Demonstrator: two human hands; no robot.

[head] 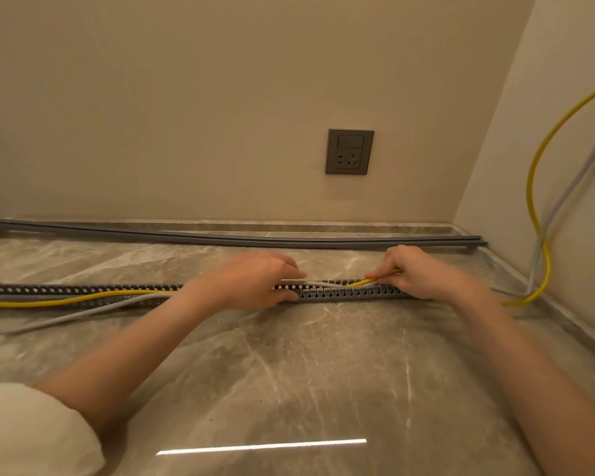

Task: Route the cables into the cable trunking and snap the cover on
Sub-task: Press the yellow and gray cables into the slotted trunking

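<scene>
Right hand (pixel 413 271) pinches yellow cable (pixel 375 280) to feed it into trunking (pixel 340 294); left hand (pixel 255 281) curls over trunking, steadying (covers (pixel 220 237) parked by wall).

Trunking (pixel 340 294): runs off the left edge of the frame; its middle stretch is hidden under the left hand (pixel 255 280), its right end under the right hand (pixel 416 273).
Yellow cable (pixel 83 298): cut off at the left edge and again at the upper right edge; the part inside the right hand is hidden.
Grey cable (pixel 66 316): leaves the frame at the left; hidden beneath the left hand; cut off at the right edge.
Cover strips (pixel 255 239): left ends meet the frame edge; how many lie there is hard to tell.
Both hands: blurred, finger positions unclear.
White sleeve (pixel 31 431): cut off at lower left.
Wall socket (pixel 349 151): markings too small to read.
</scene>
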